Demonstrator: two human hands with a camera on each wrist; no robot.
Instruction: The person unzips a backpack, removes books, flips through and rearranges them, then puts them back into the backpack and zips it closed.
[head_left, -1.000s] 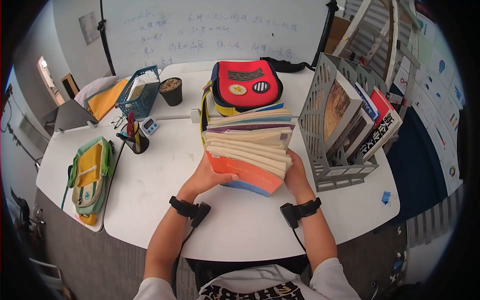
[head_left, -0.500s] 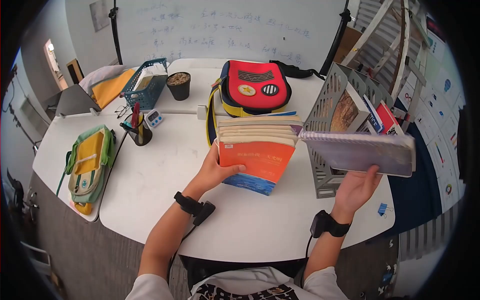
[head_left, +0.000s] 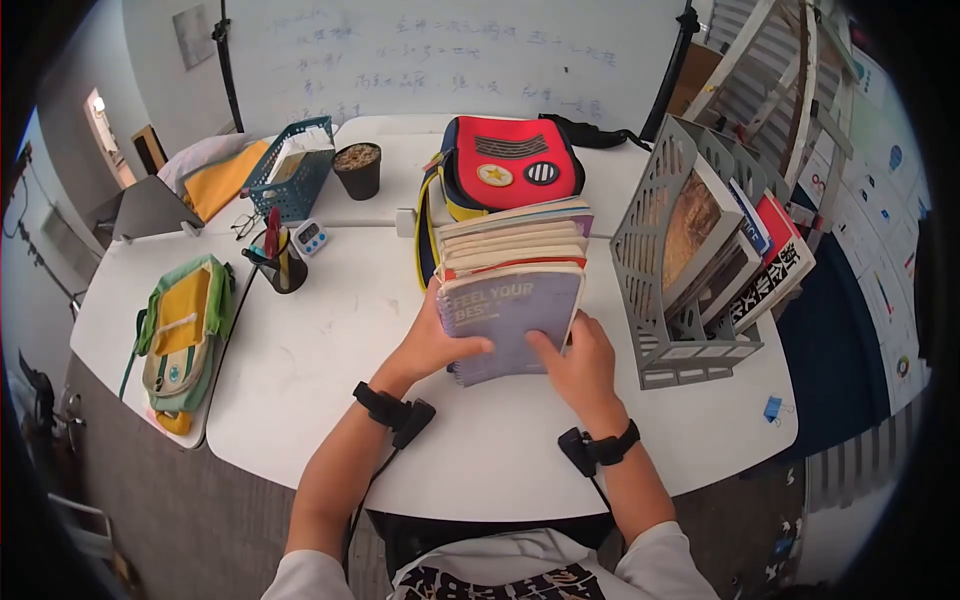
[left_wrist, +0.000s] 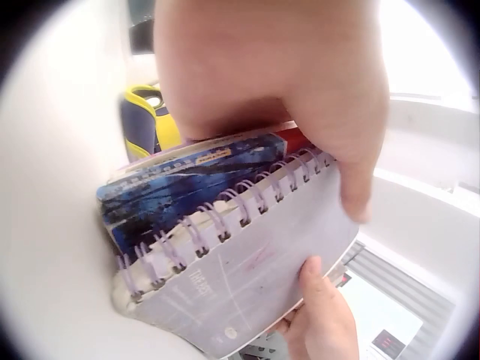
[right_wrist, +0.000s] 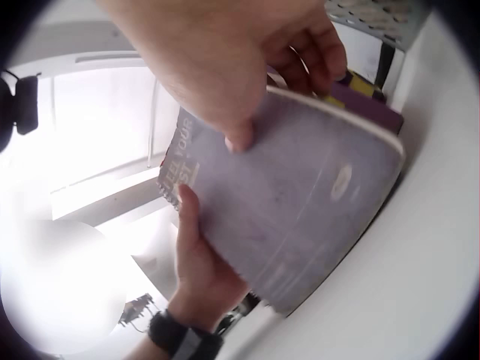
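Both hands hold a thick stack of books and notebooks above the table (head_left: pixel 330 400). A purple spiral notebook (head_left: pixel 512 318) faces the person at the front of the stack. The left hand (head_left: pixel 425 345) grips the stack's left side, thumb on the purple cover. On the right side the right hand (head_left: pixel 585 365) grips it, thumb also on the cover. In the left wrist view a blue book (left_wrist: pixel 202 184) stands right behind the spiral notebook (left_wrist: pixel 255 262). The right wrist view shows both thumbs on the purple cover (right_wrist: pixel 292 187).
A grey file rack (head_left: pixel 650 260) with several books stands at the right. Behind the stack lies a red bag (head_left: pixel 515 160). Leftward are a pen holder (head_left: pixel 283 270), a timer (head_left: pixel 310 238), a plant pot (head_left: pixel 358 175), a blue basket (head_left: pixel 300 185) and a green bag (head_left: pixel 185 340).
The purple notebook, held out to the right by the right hand half a second ago, is now at the stack's front, covering the orange book. The right hand has moved left and grips the stack.
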